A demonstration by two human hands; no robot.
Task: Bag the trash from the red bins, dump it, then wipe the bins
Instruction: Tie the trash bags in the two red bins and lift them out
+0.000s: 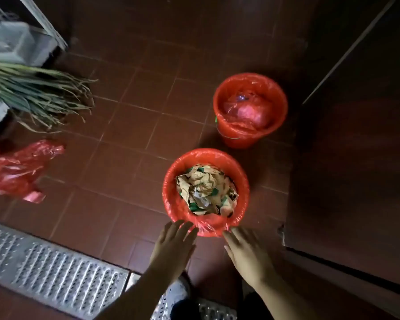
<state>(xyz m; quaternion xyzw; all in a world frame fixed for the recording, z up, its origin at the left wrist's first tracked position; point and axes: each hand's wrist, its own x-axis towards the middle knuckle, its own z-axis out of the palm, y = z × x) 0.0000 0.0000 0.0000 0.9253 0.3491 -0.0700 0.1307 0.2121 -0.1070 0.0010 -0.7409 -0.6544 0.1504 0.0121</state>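
**Both hands at the rim of the near red bin**

The left hand and the right hand reach forward side by side to the near edge of the near red bin. Both are spread with fingers straight and slightly apart; neither holds anything. The fingertips lie at the red liner where it folds over the rim, the left hand's at the near-left edge and the right hand's at the near-right edge; whether they press the plastic or just meet it cannot be told through the blur.

The near bin stands on the brown tiled floor and is filled with crumpled brown paper with green print. The far red bin, also lined in red plastic, stands just beyond it and a little to the right, the two apart.

On the left, a loose red plastic bag lies on the floor, with a bundle of green stalks farther off. A metal drain grate runs across the near left.
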